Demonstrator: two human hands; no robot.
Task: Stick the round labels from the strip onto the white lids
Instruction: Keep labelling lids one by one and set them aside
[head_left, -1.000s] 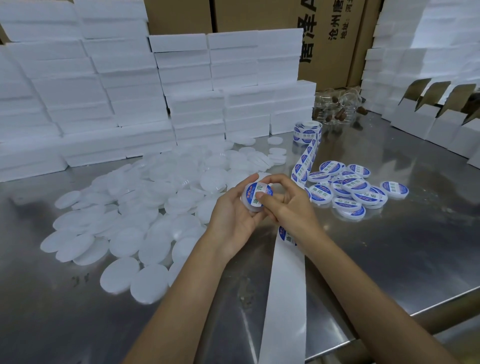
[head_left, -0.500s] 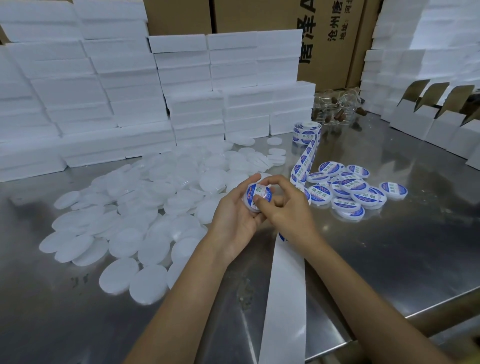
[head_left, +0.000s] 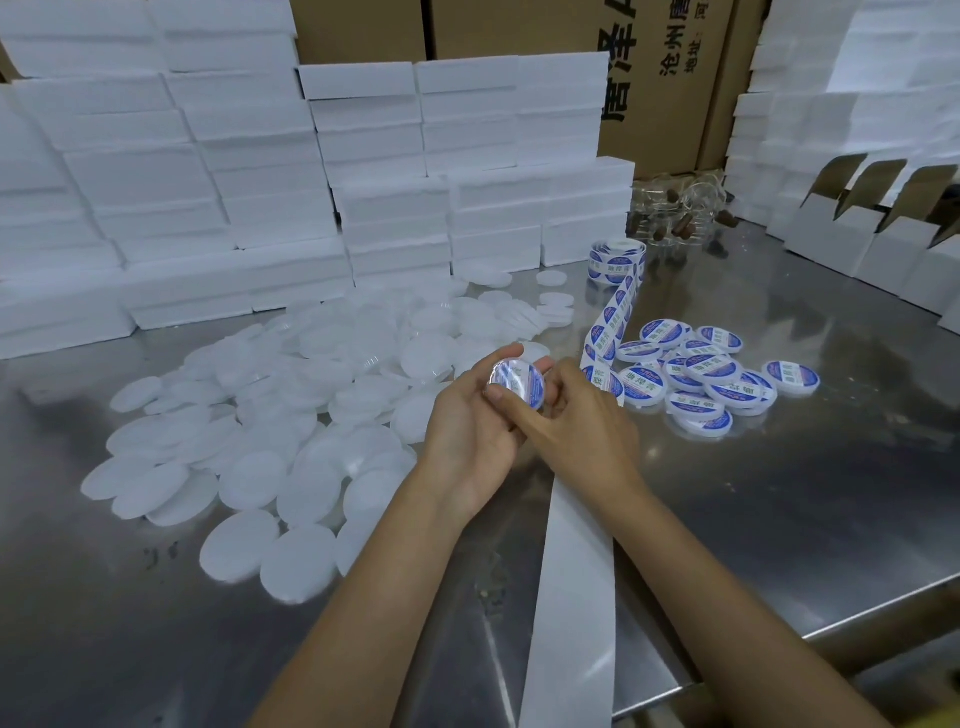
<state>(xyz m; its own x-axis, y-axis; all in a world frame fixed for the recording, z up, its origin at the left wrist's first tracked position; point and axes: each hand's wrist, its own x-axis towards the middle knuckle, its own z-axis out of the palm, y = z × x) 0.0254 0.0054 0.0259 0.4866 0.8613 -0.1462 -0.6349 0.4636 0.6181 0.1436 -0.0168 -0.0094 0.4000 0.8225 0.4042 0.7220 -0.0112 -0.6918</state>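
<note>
My left hand (head_left: 467, 431) grips a white lid (head_left: 517, 385) with a blue round label on its face, held above the steel table (head_left: 779, 493). My right hand (head_left: 576, 426) holds the lid's right and lower edge, fingers curled against it. The label strip (head_left: 613, 317) runs from a roll (head_left: 616, 258) at the back down past my right hand; its bare white backing (head_left: 571, 597) trails toward the front edge. A large heap of plain white lids (head_left: 291, 415) lies to the left. Several labelled lids (head_left: 701, 379) lie in a pile to the right.
Stacks of white foam boxes (head_left: 363, 156) wall off the back and left. Brown cartons (head_left: 649, 78) stand behind them. Open white cartons (head_left: 883, 234) line the right side. A clear bag of small brown items (head_left: 680, 218) lies at the back. The table's front edge (head_left: 779, 639) runs lower right.
The right thumb that pressed on the label's face has slid off to the lid's edge. The whole label now shows. Both hands stay in the same place.
</note>
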